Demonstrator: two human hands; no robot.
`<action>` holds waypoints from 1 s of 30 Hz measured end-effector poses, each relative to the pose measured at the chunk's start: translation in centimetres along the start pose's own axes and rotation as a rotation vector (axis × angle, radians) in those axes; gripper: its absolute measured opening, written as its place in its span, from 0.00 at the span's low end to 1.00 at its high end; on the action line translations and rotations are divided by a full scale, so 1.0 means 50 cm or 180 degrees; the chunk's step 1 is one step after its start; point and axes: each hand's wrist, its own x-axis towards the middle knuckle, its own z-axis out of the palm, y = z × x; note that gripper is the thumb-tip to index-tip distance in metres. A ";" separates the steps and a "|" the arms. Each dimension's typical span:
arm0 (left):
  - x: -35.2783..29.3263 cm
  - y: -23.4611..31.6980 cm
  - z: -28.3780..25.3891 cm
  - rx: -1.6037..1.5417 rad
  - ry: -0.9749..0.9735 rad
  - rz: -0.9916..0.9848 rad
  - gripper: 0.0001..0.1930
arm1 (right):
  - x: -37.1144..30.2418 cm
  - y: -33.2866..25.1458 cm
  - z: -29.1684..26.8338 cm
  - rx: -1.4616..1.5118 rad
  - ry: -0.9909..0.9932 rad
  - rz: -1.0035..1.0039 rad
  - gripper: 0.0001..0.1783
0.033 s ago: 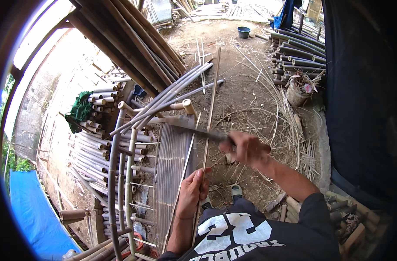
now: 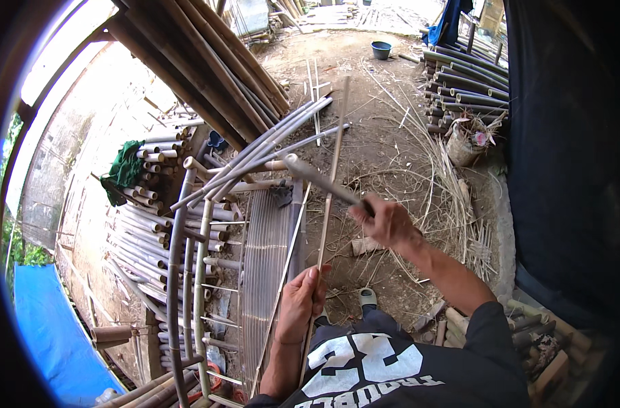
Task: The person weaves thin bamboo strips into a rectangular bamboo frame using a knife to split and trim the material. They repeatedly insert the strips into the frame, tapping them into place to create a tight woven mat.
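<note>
My left hand point(image 2: 302, 299) is closed around a long, thin bamboo strip point(image 2: 337, 146), which slants up and away from my lap. My right hand point(image 2: 390, 226) grips the handle of a machete point(image 2: 327, 183); its blade, smeared by motion, points up and to the left. The blade crosses the strip in view, but whether they touch I cannot tell. Just left of my left hand, a second pale strip point(image 2: 287, 265) runs along the edge of a bamboo bench point(image 2: 265, 238) with a slatted seat. Near the bench's far end lies a small dark object point(image 2: 281, 195), its kind unclear.
Several bamboo poles point(image 2: 269, 146) lie across the bench's far end. Stacked bamboo point(image 2: 143, 238) stands to the left, and another pile point(image 2: 470, 85) at the back right. Shavings point(image 2: 419, 197) litter the ground. A dark bucket point(image 2: 381, 49) sits far off; a black sheet point(image 2: 561, 170) hangs at right.
The machete's blade has swung up and away from the bench's far end, and my right hand has shifted slightly right. My left hand keeps its hold; the strip's far end has moved slightly right.
</note>
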 end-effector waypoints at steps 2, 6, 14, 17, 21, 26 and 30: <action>-0.008 0.002 0.002 -0.0078 0.0064 -0.0056 0.19 | 0.001 -0.001 -0.018 0.0166 -0.0336 0.0379 0.37; -0.001 0.002 0.000 0.0039 0.0073 0.0040 0.19 | -0.041 -0.033 0.012 -0.0208 0.0225 -0.0873 0.35; -0.002 -0.001 0.007 0.0124 0.0116 0.0017 0.21 | -0.062 -0.037 0.030 -0.0207 0.0245 -0.1096 0.34; -0.003 -0.002 0.005 0.0183 0.0084 0.0126 0.20 | -0.008 -0.012 -0.009 -0.0263 0.0177 -0.0085 0.34; 0.008 -0.006 0.016 0.0131 0.0052 0.0028 0.19 | -0.056 -0.054 0.005 0.0045 0.0104 -0.0612 0.33; 0.000 -0.007 0.016 0.0221 0.0022 0.0065 0.19 | -0.002 0.007 -0.008 -0.0051 0.0001 0.0209 0.33; -0.009 -0.009 0.018 0.0286 -0.0015 0.0058 0.19 | -0.030 -0.020 0.013 -0.0145 0.0412 -0.0675 0.32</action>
